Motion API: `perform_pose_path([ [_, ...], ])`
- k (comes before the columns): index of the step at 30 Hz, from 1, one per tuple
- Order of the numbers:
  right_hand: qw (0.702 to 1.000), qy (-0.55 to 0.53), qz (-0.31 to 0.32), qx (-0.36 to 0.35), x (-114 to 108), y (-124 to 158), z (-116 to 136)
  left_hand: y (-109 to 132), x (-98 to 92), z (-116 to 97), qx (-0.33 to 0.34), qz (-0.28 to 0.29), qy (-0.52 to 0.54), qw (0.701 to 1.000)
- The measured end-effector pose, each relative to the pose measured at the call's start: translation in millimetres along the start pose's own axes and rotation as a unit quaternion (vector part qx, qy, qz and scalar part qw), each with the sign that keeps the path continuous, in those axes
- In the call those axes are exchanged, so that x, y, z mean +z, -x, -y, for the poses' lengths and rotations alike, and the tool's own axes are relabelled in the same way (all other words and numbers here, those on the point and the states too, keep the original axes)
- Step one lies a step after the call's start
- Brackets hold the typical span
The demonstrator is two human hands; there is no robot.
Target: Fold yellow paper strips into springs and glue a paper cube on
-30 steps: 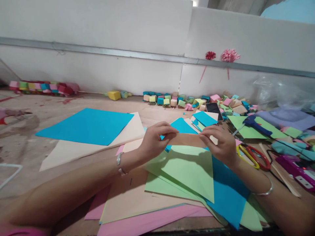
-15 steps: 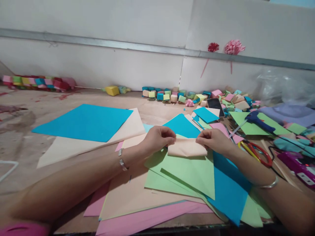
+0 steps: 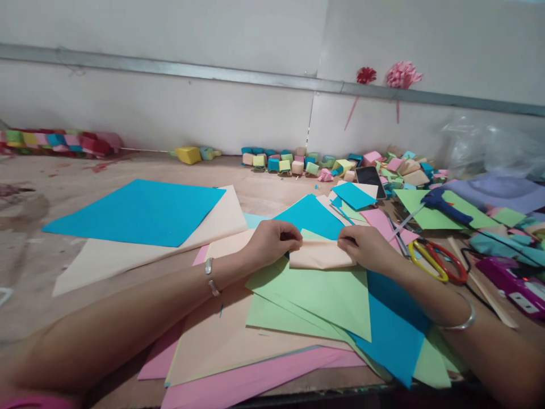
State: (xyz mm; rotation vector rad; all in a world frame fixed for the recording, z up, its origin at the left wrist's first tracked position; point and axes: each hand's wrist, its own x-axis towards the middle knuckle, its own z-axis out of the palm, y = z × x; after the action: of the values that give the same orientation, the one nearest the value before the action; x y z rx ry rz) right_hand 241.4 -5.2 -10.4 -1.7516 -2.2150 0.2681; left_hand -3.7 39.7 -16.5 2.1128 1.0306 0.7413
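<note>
Both hands pinch a folded strip of peach paper [image 3: 322, 257] by its upper corners. My left hand [image 3: 272, 243] is closed on its left end, thumb and fingers together. At the right end, my right hand [image 3: 369, 245] is likewise closed on the paper. Directly beneath lie light green sheets [image 3: 310, 301], with a blue sheet [image 3: 394, 324] to their right and larger peach sheets [image 3: 221, 335] under them on the left. Another blue sheet [image 3: 309, 218] shows just beyond the hands.
Scissors with yellow and red handles [image 3: 445, 261], a blue glue gun [image 3: 447, 205] and a magenta power strip [image 3: 506, 284] lie at right. A phone [image 3: 370, 182] rests by heaped paper cubes [image 3: 404, 167]. A large blue sheet [image 3: 140, 213] is at left.
The peach strip looks narrower and flatter, its lower edge slightly higher between the hands. The light green sheet's raised edge beneath now lies flatter. Both hands keep their grip; the view has shifted slightly.
</note>
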Motion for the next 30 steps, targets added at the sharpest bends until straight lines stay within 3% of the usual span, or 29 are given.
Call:
perform_pose_path([
  [9, 1.000, 0.006, 0.007, 0.011, -4, -1, 0, -1, 3.3, -5, 0.054, -0.027, -0.036, 0.998],
  [16, 0.999, 0.040, -0.001, 0.001, -6, 4, 4, -22, -0.7, -2, 0.065, 0.091, -0.117, 0.987],
  [22, 0.975, 0.220, 0.015, -0.015, -2, 6, 12, -32, 0.0, -8, 0.094, 0.130, -0.160, 0.974],
  [26, 0.959, 0.276, 0.022, -0.054, 0, 9, 12, -27, 9.7, -13, 0.193, 0.106, -0.211, 0.952],
  [28, 0.955, 0.287, 0.022, -0.065, 1, 10, 11, -26, 13.4, -16, 0.248, 0.139, -0.195, 0.939],
  [30, 0.952, 0.298, 0.013, -0.068, 2, 10, 9, -26, 15.4, -17, 0.256, 0.181, -0.155, 0.937],
])
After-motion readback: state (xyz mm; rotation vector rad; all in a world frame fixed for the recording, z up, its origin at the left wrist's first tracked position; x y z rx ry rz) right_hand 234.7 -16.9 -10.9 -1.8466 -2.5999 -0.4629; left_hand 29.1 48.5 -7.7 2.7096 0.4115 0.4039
